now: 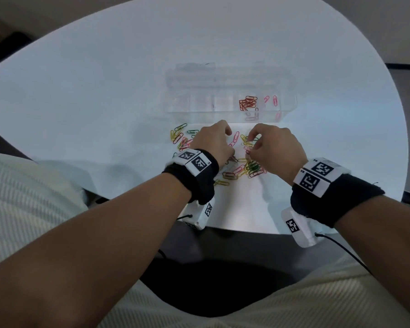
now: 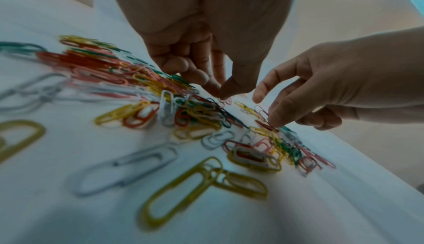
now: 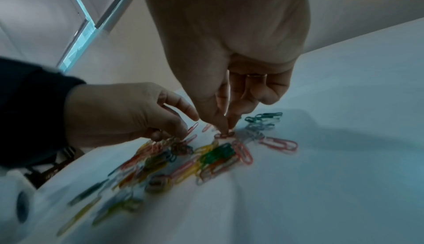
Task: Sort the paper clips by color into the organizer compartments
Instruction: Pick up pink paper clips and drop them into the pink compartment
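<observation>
While both hands work loose clip pile (image 1: 237, 162) near counter (image 1: 81, 91) front edge, right hand (image 3: 226, 126) pinches pink clip (image 3: 223, 135) against surface; left hand (image 2: 220, 92) fingers curled, grip unclear. Clear organizer (image 1: 199, 114) just behind pile holds red clips (image 1: 247, 103), pink clips (image 1: 271, 100) in separate compartments.

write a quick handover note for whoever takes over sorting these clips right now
Left hand: over the loose pile, fingertips down on a pink clip; whether it is pinched yet is hard to tell.
Right hand: thumb and forefinger pinching a red clip on the table.
Organizer: clear, just beyond the hands. A bunch of red clips sits in one compartment, a few pink clips in the one to its right. The other compartments look empty, though the clear plastic is hard to read.
Left to do: most of the mixed pile (yellow, green, red, pink, white) is unsorted on the table.
</observation>
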